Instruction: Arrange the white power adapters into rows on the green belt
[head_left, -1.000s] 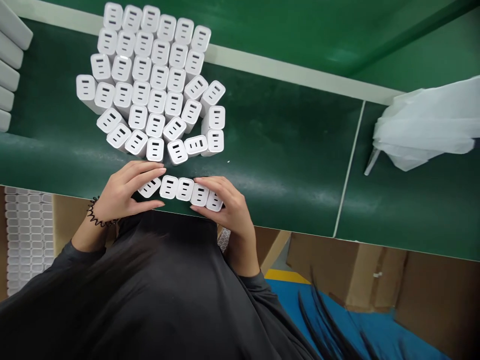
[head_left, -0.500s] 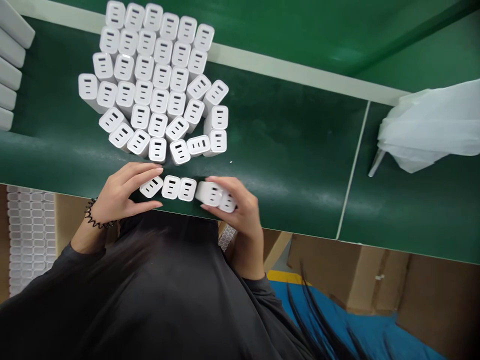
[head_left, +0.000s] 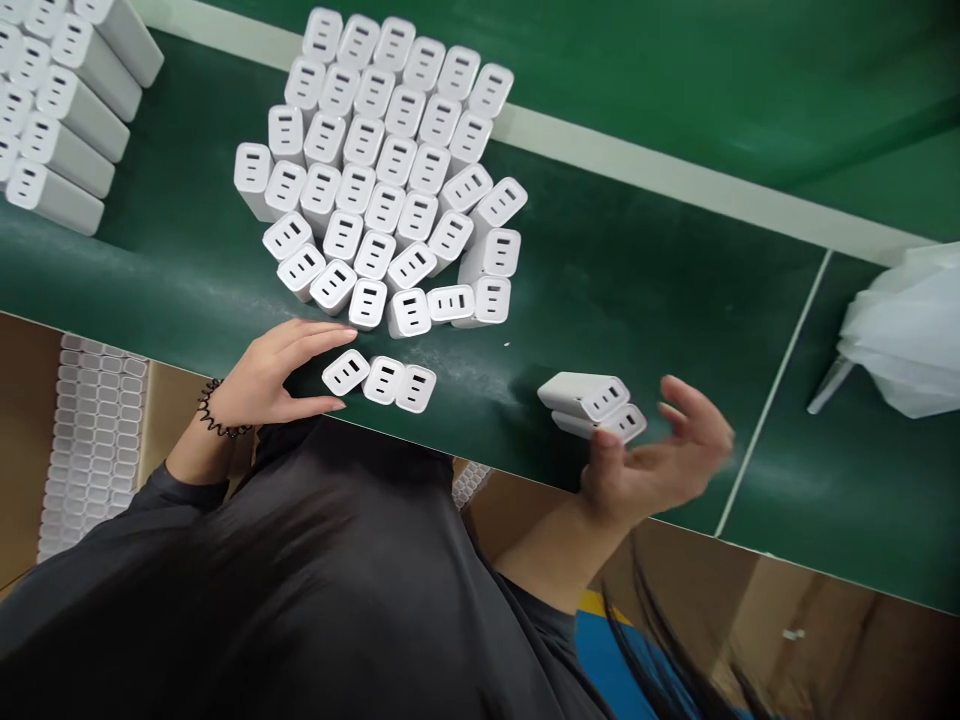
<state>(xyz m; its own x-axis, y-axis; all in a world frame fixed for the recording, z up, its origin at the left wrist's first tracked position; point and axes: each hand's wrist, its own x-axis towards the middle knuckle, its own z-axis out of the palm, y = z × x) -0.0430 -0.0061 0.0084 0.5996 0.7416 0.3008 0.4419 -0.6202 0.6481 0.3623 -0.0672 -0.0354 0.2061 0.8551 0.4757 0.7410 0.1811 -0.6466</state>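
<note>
My left hand [head_left: 281, 375] rests on the green table [head_left: 637, 300], fingers stretched out and cupped beside a short row of three white chargers [head_left: 380, 380] standing near the front edge. My right hand [head_left: 656, 465] is off to the right, fingers spread and open, just right of two white chargers [head_left: 595, 405] lying on their sides, one on top of the other. It holds nothing. A big cluster of several upright white chargers [head_left: 382, 170] stands behind the left hand.
More white chargers [head_left: 60, 120] lie in rows at the far left. A white plastic bag [head_left: 907, 340] lies at the right edge. A white tray with small cells [head_left: 90, 440] and brown cardboard boxes [head_left: 750, 620] sit below the table's front edge.
My right hand carried two chargers from the right end of the row to the right, laid them down on their sides and opened. The left hand stayed by the remaining three.
</note>
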